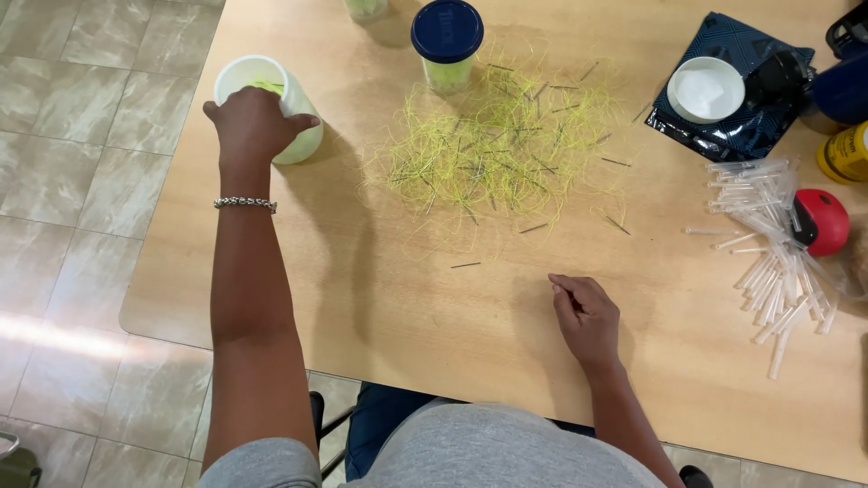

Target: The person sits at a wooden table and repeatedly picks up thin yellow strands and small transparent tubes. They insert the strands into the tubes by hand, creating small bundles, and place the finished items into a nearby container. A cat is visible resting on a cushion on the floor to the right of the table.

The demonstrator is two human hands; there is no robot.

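Observation:
My left hand (253, 126) reaches out to a white open cup (271, 99) near the table's left edge, fingers over its rim and side; yellow-green stuff shows inside. My right hand (586, 316) rests on the table near the front, fingers pinched together on what looks like a thin dark needle. Between them, farther back, lies a loose heap of yellow-green threads (502, 145) mixed with several thin dark needles. One needle (466, 265) lies alone in front of the heap.
A jar with a dark blue lid (447, 41) stands behind the heap. At the right lie clear plastic tubes (768, 262), a red round object (825, 221), a white bowl (705, 89) on a dark pouch, and a yellow container (845, 154). Tiled floor lies left.

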